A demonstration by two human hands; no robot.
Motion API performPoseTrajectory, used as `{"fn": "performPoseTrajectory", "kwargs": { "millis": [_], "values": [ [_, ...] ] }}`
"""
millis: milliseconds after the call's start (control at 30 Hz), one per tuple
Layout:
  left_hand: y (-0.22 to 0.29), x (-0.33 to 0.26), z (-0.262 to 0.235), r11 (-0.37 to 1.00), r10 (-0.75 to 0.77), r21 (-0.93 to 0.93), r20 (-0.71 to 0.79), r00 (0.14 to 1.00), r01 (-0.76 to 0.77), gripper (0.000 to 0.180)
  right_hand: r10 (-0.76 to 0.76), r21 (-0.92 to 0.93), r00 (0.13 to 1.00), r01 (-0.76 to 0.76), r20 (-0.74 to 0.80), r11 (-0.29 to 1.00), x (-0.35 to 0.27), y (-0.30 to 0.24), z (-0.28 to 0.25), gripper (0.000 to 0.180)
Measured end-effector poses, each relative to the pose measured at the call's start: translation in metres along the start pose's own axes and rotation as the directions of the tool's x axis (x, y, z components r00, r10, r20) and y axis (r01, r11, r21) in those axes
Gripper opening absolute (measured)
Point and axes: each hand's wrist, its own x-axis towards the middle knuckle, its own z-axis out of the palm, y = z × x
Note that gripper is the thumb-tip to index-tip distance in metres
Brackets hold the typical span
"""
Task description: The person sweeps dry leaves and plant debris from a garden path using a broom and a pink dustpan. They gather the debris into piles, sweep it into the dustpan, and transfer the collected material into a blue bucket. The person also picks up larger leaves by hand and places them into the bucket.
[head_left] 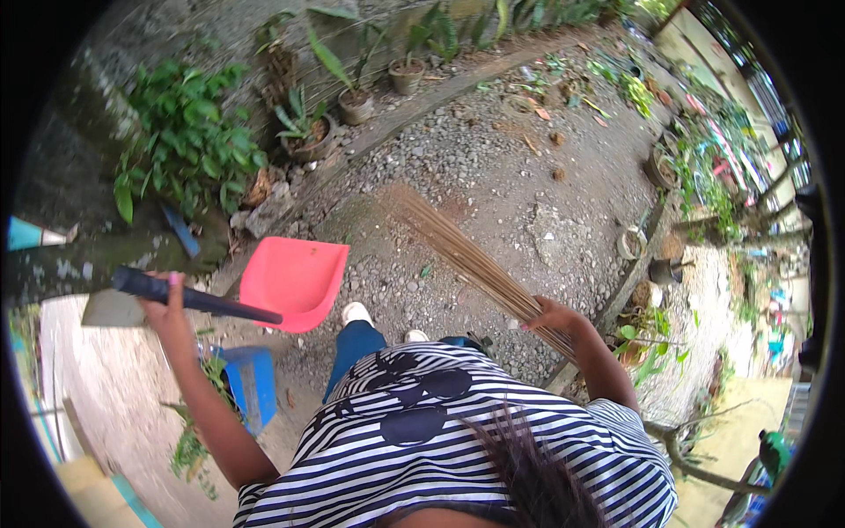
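My left hand [165, 304] is closed around the black handle of a dustpan, out at the left. The dustpan's pinkish-red pan [286, 280] hangs over the ground, left of my feet, and a few small specks show on it. On the right, my right hand [554, 319] grips a stick broom [471, 264], a bundle of thin brown sticks. The broom slants up and to the left, its spread tips blurred at or close to the gravel ground [458, 167]. Broom and dustpan are apart from each other.
Potted plants [356, 106] line a low concrete curb [370, 145] by the wall. A leafy green bush [189, 132] grows at the upper left. Beside my left arm stands a blue box-like container [251, 387]. Scattered leaves [598, 107] lie farther off. More pots [662, 167] edge the right side.
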Motion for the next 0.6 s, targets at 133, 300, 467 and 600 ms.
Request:
{"fn": "performPoseTrajectory", "kwargs": {
  "millis": [133,300,467,600],
  "values": [
    [-0.021,0.019,0.089,0.983,-0.011,-0.176,0.2,0.98,0.047,0.024,0.079,0.392,0.986,-0.016,-0.146,0.92,0.002,0.018,0.015,0.079],
    [-0.024,0.043,0.185,0.916,-0.085,-0.297,0.513,0.854,0.269,0.021,0.23,0.62,0.945,-0.038,-0.233,0.784,0.009,0.008,0.049,0.069],
    [-0.039,0.062,0.262,0.862,-0.058,-0.311,0.724,0.687,0.4,0.024,0.391,0.727,0.878,-0.075,-0.277,0.683,0.035,0.023,0.07,0.053],
    [-0.033,0.069,0.325,0.879,-0.192,-0.16,0.745,0.64,0.449,0.021,0.389,0.776,0.819,0.104,-0.422,0.622,0.03,0.044,0.093,0.055]
  ]
}}
